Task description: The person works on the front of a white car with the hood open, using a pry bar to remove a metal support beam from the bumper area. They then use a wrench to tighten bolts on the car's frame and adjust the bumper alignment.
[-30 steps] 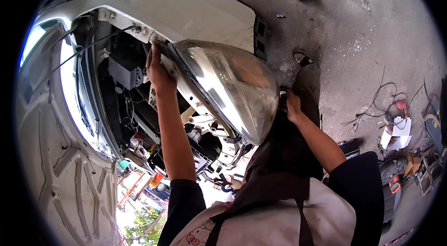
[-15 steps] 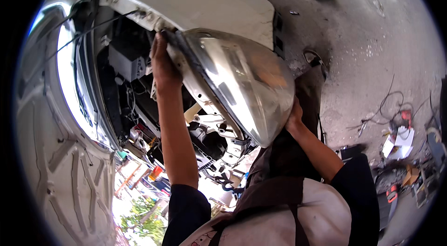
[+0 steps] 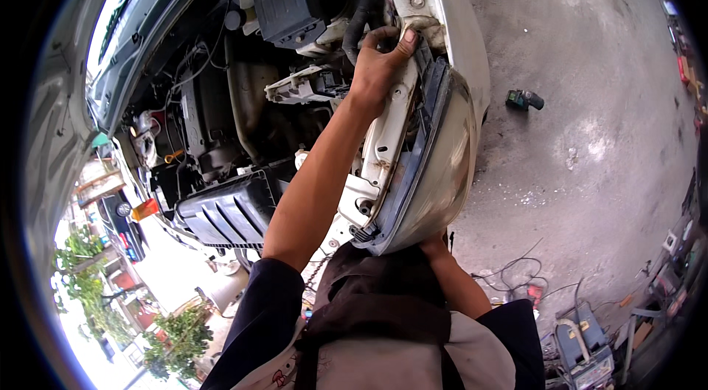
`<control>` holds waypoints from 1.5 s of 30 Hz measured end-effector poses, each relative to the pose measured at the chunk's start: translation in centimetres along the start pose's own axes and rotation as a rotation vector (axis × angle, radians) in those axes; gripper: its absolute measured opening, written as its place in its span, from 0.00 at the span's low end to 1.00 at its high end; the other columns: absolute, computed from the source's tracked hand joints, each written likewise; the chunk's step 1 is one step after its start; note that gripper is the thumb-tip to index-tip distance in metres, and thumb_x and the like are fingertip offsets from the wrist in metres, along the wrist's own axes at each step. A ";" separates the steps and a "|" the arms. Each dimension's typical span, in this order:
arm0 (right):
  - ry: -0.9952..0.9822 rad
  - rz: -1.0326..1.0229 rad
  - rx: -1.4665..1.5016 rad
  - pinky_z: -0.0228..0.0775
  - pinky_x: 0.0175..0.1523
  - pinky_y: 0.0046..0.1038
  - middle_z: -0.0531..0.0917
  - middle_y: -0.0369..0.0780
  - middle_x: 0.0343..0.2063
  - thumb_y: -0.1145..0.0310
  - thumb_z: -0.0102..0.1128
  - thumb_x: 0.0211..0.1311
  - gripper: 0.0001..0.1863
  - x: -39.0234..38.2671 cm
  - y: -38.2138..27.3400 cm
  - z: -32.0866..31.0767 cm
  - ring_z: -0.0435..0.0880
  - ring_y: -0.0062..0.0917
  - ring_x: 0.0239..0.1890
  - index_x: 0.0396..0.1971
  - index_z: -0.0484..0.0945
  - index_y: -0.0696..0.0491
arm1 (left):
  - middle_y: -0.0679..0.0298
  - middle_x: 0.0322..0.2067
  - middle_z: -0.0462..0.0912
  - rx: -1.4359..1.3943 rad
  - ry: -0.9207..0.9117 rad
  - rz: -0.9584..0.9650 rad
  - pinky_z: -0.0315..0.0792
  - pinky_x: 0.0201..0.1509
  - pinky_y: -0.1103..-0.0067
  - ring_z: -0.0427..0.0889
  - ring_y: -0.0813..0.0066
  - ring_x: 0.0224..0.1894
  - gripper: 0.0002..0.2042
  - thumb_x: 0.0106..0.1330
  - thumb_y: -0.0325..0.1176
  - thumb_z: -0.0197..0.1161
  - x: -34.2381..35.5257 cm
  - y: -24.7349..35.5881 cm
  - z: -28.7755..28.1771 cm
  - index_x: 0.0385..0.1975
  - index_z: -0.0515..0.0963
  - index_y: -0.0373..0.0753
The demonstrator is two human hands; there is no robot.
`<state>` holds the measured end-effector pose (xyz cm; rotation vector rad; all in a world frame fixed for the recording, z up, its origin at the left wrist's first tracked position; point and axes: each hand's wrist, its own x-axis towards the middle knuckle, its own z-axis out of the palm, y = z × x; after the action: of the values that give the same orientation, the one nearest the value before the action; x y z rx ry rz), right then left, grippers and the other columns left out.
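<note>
A car headlight (image 3: pixel 442 168) with a hazy clear lens and dark rear housing sits at the front corner of a pale car, against the metal support panel (image 3: pixel 387 135). My left hand (image 3: pixel 380 69) is closed round the headlight's far inner corner, its thumb on top and its fingers curled toward the engine bay. At the near end, my right hand (image 3: pixel 434 244) holds the headlight from its outer underside. The lens hides most of the right fingers. The pale fender (image 3: pixel 464 36) meets the headlight's far end.
Left of the headlight lies the open engine bay, with a black box (image 3: pixel 284 2) and a black ribbed cover (image 3: pixel 228 209). The raised hood (image 3: pixel 55 106) stands at far left. A cordless tool (image 3: pixel 523 100) rests on the concrete floor. Cables (image 3: pixel 509 275) and a toolbox (image 3: pixel 582 346) lie at lower right.
My view has turned and shifted, so the engine bay shows more fully. The headlight now sits closer along the panel and fender, seen more from above. Both hands stay on it.
</note>
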<state>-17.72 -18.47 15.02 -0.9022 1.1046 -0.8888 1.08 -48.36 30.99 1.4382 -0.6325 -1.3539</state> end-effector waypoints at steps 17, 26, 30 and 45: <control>0.488 -0.414 -0.773 0.62 0.63 0.37 0.75 0.54 0.51 0.55 0.67 0.59 0.34 14.2 -22.9 -1.0 0.71 0.41 0.58 0.58 0.68 0.62 | 0.63 0.36 0.76 0.045 -0.065 0.074 0.68 0.43 0.82 0.71 0.79 0.38 0.30 0.57 0.52 0.72 0.6 -0.3 -0.6 0.47 0.69 0.36; 0.397 -0.280 -1.154 0.64 0.63 0.42 0.66 0.62 0.59 0.40 0.61 0.57 0.51 21.9 -27.0 5.7 0.67 0.52 0.62 0.63 0.54 0.70 | 0.62 0.40 0.76 -0.393 -0.216 -0.055 0.72 0.44 0.80 0.75 0.77 0.40 0.24 0.63 0.41 0.69 0.2 -0.2 -1.6 0.53 0.67 0.37; 0.400 -0.342 -1.219 0.63 0.64 0.41 0.68 0.64 0.58 0.41 0.60 0.58 0.50 21.6 -26.7 5.8 0.69 0.54 0.61 0.62 0.56 0.72 | 0.63 0.38 0.77 -0.295 -0.205 -0.037 0.72 0.44 0.79 0.76 0.76 0.40 0.24 0.61 0.35 0.70 0.1 0.0 -1.8 0.53 0.68 0.37; 0.486 -0.203 -1.331 0.67 0.59 0.42 0.69 0.59 0.58 0.44 0.54 0.62 0.45 21.3 -27.2 7.8 0.73 0.49 0.58 0.64 0.55 0.68 | 0.60 0.37 0.76 -0.277 -0.122 -0.193 0.72 0.44 0.76 0.75 0.73 0.39 0.24 0.57 0.28 0.70 1.0 1.2 -1.3 0.51 0.68 0.34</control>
<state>-9.34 -46.91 34.40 -1.9551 2.1148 -0.4386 2.83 -49.28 31.46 1.2231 -0.3715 -1.6208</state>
